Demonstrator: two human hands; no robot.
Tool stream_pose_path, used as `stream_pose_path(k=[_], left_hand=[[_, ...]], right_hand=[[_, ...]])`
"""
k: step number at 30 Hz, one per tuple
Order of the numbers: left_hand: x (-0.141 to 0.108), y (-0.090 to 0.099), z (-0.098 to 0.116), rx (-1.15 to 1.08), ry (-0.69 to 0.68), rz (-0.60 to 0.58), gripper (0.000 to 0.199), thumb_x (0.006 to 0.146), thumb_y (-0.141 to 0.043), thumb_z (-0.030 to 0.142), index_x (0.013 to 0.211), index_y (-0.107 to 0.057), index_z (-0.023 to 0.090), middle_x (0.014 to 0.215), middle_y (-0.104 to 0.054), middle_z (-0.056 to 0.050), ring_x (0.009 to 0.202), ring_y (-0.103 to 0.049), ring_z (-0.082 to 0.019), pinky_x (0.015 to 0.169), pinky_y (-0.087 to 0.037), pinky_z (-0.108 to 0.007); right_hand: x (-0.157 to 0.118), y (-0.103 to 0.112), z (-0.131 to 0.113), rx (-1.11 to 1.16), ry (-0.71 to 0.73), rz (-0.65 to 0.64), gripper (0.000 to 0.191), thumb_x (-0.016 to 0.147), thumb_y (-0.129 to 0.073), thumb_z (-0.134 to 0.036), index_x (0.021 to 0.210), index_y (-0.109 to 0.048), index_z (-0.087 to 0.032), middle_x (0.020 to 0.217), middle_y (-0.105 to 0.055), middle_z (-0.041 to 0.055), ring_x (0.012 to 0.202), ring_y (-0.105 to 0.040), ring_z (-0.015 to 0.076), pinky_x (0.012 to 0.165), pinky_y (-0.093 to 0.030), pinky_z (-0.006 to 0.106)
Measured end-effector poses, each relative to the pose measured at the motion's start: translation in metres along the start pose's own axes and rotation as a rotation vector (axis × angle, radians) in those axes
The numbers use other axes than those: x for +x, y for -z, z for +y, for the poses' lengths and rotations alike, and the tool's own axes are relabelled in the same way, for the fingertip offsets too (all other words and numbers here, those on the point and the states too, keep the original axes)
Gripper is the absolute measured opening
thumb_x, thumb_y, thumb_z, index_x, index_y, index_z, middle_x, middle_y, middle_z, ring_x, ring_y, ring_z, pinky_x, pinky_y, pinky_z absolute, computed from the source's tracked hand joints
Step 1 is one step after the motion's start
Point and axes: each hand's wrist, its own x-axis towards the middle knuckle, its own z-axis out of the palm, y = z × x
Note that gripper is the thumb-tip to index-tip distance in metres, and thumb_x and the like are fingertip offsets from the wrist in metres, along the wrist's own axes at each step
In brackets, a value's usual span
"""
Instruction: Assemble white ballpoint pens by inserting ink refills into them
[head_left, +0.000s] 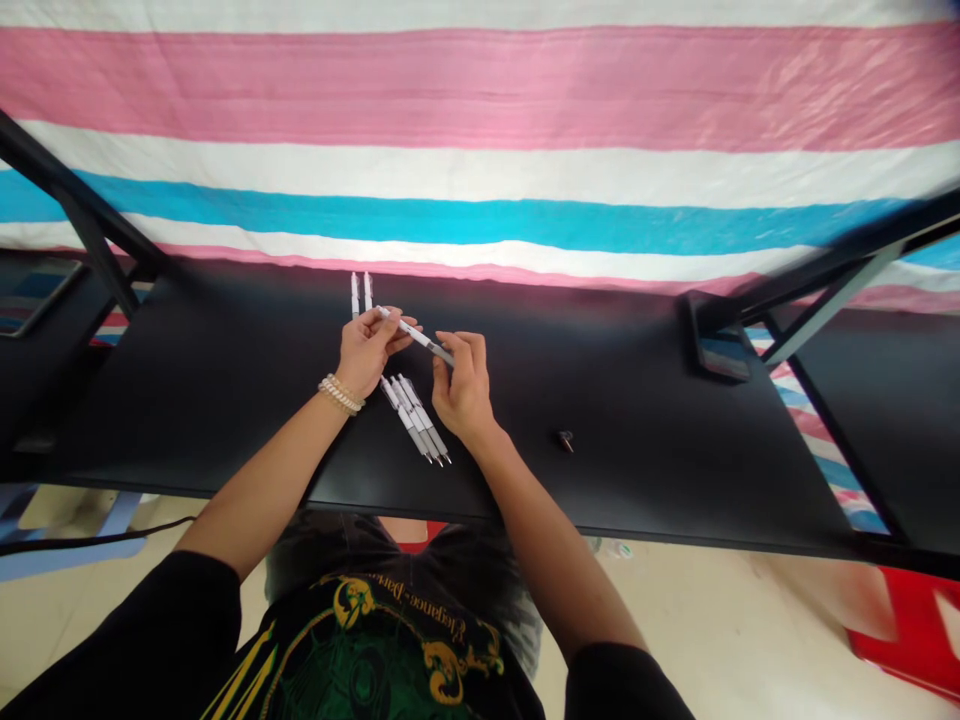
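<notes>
A white pen with a grey grip is held between my two hands above the black table. My left hand pinches its white upper end between thumb and finger. The fingers of my right hand close around the grey grip end. Three similar pens lie side by side just below my hands, their tips toward me. Behind my left hand lie two more white pens, their lower parts hidden by that hand.
On the black table, a small dark object lies right of my forearm. A phone rests by the right metal frame. Another dark frame stands at left. A striped sheet hangs behind. A red stool is at lower right.
</notes>
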Motion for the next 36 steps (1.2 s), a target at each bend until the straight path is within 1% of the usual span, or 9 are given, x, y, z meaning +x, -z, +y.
stream_pose_path(k=[8, 12, 17, 20, 24, 29, 32, 34, 36], left_hand=[[-0.0004, 0.0011, 0.0012, 0.011, 0.021, -0.017, 0.033, 0.077, -0.079, 0.042, 0.091, -0.064, 0.016, 0.091, -0.075, -0.007, 0.087, -0.074, -0.019, 0.082, -0.06, -0.032], [-0.0013, -0.0005, 0.002, 0.043, 0.022, -0.004, 0.035, 0.076, -0.079, 0.044, 0.091, -0.064, 0.016, 0.09, -0.075, -0.007, 0.086, -0.074, -0.019, 0.079, -0.06, -0.032], [0.0003, 0.0001, 0.0011, 0.015, -0.021, 0.038, 0.034, 0.077, -0.079, 0.043, 0.091, -0.065, 0.015, 0.091, -0.075, -0.008, 0.085, -0.074, -0.019, 0.078, -0.06, -0.031], [0.0021, 0.0016, 0.001, 0.001, -0.027, 0.057, 0.033, 0.077, -0.079, 0.043, 0.09, -0.065, 0.015, 0.091, -0.075, -0.008, 0.085, -0.074, -0.018, 0.079, -0.06, -0.031], [0.0024, 0.0019, 0.0019, 0.007, -0.012, 0.074, 0.034, 0.076, -0.08, 0.043, 0.089, -0.065, 0.016, 0.089, -0.075, -0.008, 0.086, -0.074, -0.019, 0.081, -0.059, -0.033], [0.001, 0.0012, 0.0021, 0.021, 0.005, 0.061, 0.035, 0.075, -0.08, 0.044, 0.09, -0.065, 0.016, 0.09, -0.075, -0.008, 0.086, -0.074, -0.019, 0.08, -0.06, -0.032], [0.0012, 0.0012, 0.0018, 0.024, 0.0, 0.062, 0.035, 0.076, -0.08, 0.044, 0.089, -0.065, 0.016, 0.09, -0.075, -0.008, 0.085, -0.074, -0.019, 0.08, -0.059, -0.032], [0.0018, 0.0015, 0.0017, 0.025, -0.008, 0.069, 0.035, 0.076, -0.08, 0.045, 0.089, -0.065, 0.016, 0.09, -0.075, -0.008, 0.084, -0.074, -0.018, 0.08, -0.059, -0.031], [0.0025, 0.0019, 0.0016, 0.022, -0.018, 0.074, 0.035, 0.076, -0.08, 0.045, 0.088, -0.065, 0.015, 0.09, -0.075, -0.008, 0.084, -0.074, -0.018, 0.079, -0.059, -0.031]], right_hand=[[0.0007, -0.001, 0.0025, 0.015, -0.07, 0.031, 0.018, 0.1, -0.045, -0.023, 0.116, -0.053, -0.022, 0.093, -0.059, 0.0047, 0.082, -0.061, 0.0174, 0.077, -0.054, 0.033], [-0.0007, -0.0021, 0.0049, 0.076, -0.158, -0.016, 0.021, 0.103, -0.04, -0.026, 0.121, -0.048, -0.022, 0.083, -0.061, 0.0007, 0.074, -0.061, 0.0155, 0.074, -0.053, 0.032], [0.0002, -0.001, 0.0032, 0.101, -0.102, 0.023, 0.047, 0.093, -0.059, -0.028, 0.135, -0.039, -0.021, 0.12, -0.055, 0.0129, 0.082, -0.059, 0.0163, 0.072, -0.055, 0.033], [0.0009, 0.001, 0.0023, 0.057, -0.075, 0.044, 0.042, 0.093, -0.055, -0.022, 0.132, -0.042, -0.021, 0.127, -0.051, 0.0147, 0.085, -0.06, 0.0169, 0.074, -0.056, 0.035], [0.0, 0.0005, 0.0057, 0.044, -0.101, 0.061, 0.025, 0.097, -0.049, -0.022, 0.122, -0.047, -0.022, 0.104, -0.063, 0.0068, 0.083, -0.063, 0.0166, 0.078, -0.055, 0.034], [-0.0015, -0.0015, 0.0068, 0.046, -0.197, -0.017, 0.022, 0.102, -0.041, -0.026, 0.123, -0.045, -0.021, 0.076, -0.064, -0.002, 0.064, -0.061, 0.0136, 0.066, -0.051, 0.028], [-0.0008, -0.0001, 0.0025, 0.039, -0.189, 0.009, 0.032, 0.098, -0.049, -0.029, 0.129, -0.041, -0.021, 0.098, -0.066, 0.0049, 0.07, -0.062, 0.014, 0.064, -0.052, 0.028], [0.0, 0.0016, 0.0, 0.043, -0.145, 0.051, 0.047, 0.092, -0.061, -0.031, 0.132, -0.04, -0.022, 0.123, -0.058, 0.0121, 0.078, -0.062, 0.0147, 0.065, -0.054, 0.029], [0.0006, 0.0031, -0.0007, 0.048, -0.095, 0.084, 0.053, 0.088, -0.066, -0.028, 0.134, -0.041, -0.024, 0.135, -0.049, 0.0146, 0.081, -0.061, 0.0144, 0.067, -0.056, 0.031]])
